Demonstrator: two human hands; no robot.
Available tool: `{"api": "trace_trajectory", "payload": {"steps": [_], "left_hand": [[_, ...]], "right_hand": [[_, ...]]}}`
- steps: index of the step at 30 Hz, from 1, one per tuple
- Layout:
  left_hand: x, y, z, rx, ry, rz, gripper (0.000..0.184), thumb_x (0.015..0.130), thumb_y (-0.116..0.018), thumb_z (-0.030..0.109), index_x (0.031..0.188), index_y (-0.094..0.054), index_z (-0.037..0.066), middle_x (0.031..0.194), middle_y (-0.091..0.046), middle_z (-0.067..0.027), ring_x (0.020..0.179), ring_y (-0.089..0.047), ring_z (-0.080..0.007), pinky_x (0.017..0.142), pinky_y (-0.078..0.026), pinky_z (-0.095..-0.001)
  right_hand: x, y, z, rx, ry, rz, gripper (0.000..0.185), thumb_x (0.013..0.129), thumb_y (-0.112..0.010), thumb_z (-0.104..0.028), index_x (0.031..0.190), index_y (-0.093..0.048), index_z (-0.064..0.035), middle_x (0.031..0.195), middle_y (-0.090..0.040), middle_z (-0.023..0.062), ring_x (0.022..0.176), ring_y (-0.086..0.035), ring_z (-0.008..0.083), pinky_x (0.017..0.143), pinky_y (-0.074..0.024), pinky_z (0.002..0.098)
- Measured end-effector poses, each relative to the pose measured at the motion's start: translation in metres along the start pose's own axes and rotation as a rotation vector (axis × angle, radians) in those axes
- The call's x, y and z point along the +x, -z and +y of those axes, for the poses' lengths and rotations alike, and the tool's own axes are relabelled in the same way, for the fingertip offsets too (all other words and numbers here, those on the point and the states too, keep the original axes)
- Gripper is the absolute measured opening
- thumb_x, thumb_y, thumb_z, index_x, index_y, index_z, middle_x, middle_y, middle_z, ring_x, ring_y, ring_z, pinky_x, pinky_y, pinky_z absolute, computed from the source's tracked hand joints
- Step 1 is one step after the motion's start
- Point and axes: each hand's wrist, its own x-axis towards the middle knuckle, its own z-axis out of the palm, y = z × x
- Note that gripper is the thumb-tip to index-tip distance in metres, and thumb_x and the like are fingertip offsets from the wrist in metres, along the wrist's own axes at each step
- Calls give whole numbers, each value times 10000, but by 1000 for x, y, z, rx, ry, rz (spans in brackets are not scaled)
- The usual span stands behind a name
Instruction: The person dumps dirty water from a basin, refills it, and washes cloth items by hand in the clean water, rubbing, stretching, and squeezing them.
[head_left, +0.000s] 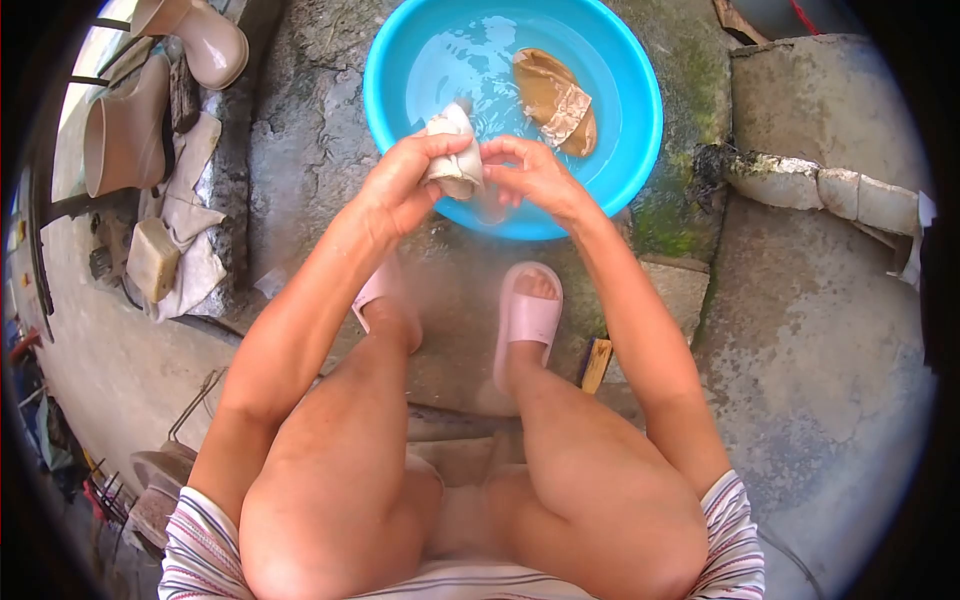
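Observation:
My left hand [405,175] is closed around a wet white sock-like cloth [455,160], folded into a small bundle with its open end downward. Close to the cloth's right edge is my right hand [530,175], its fingers bent and apart. Whether those fingertips touch the cloth I cannot tell. Both hands are over the near rim of a round blue basin [640,75] holding water. In the water lies a tan, sock-like piece [550,85] with a paler, wrinkled patch; its exact kind is unclear.
Beige rubber boots [128,130] stand at the left, by a grey rag [195,245] and a soap-like block [153,258]. A pale wrapped pipe [790,182] crosses on the right. A wood piece [597,365] lies near my pink slipper [530,320].

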Motion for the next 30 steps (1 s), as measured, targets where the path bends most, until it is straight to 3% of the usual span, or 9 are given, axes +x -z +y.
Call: {"api": "trace_trajectory", "payload": {"steps": [2,7,11,16,20,22,26,29,30], "left_hand": [[0,0,0,107,-40,5,222,779,-554,81,985,-505,13,867,-574,-69,767,-563,-156,664,-457,-277],[2,9,6,380,-175,12,220,762,-510,41,978,-507,2,854,-564,-65,723,-531,-141,626,-427,-273],[-1,3,4,313,-211,36,211,750,-508,37,956,-509,-5,835,-562,-73,727,-535,-150,629,-430,-274],[1,8,1,244,-155,24,162,739,-520,42,891,-522,-14,832,-558,-88,719,-543,-169,608,-444,-287],[0,8,2,241,-135,14,160,733,-526,41,882,-525,-16,837,-558,-94,726,-548,-176,608,-455,-294],[3,11,3,197,-142,44,178,754,-541,36,914,-514,-38,880,-568,-119,769,-573,-198,688,-484,-315],[4,17,13,188,-196,47,232,751,-539,40,958,-484,-49,921,-563,-137,813,-569,-220,731,-484,-337],[3,18,15,170,-211,55,258,749,-531,37,982,-465,-51,924,-559,-138,810,-568,-218,725,-481,-338],[4,20,15,170,-211,56,258,749,-531,37,982,-465,-51,924,-559,-138,810,-568,-218,725,-481,-338]], "right_hand": [[1,2,4,-5,-28,6,167,730,-625,-123,841,-601,-1,804,-612,57,584,-552,102,528,-446,231],[-3,20,7,-64,317,302,142,725,-611,-98,829,-600,-3,729,-591,38,570,-532,93,553,-451,230],[-12,16,-5,-184,273,291,140,717,-618,-95,826,-600,-9,747,-591,38,624,-542,88,594,-458,231],[-11,-3,-22,-257,570,371,128,735,-609,-88,837,-593,-14,780,-579,54,662,-542,96,627,-450,239],[-8,1,-19,-418,587,379,118,748,-602,-92,832,-586,-11,769,-572,66,659,-551,113,616,-447,245],[-9,5,-15,-103,405,485,111,755,-599,-102,810,-580,-8,734,-582,79,648,-560,134,605,-446,251],[1,33,26,-162,223,609,118,765,-592,-124,779,-574,-9,677,-584,91,642,-565,155,600,-446,266],[7,31,55,-298,100,585,121,768,-577,-124,790,-573,-5,656,-596,111,663,-585,218,619,-454,332],[13,27,66,-539,174,483,126,772,-563,-129,797,-575,-6,693,-604,124,698,-589,255,641,-452,363]]}}
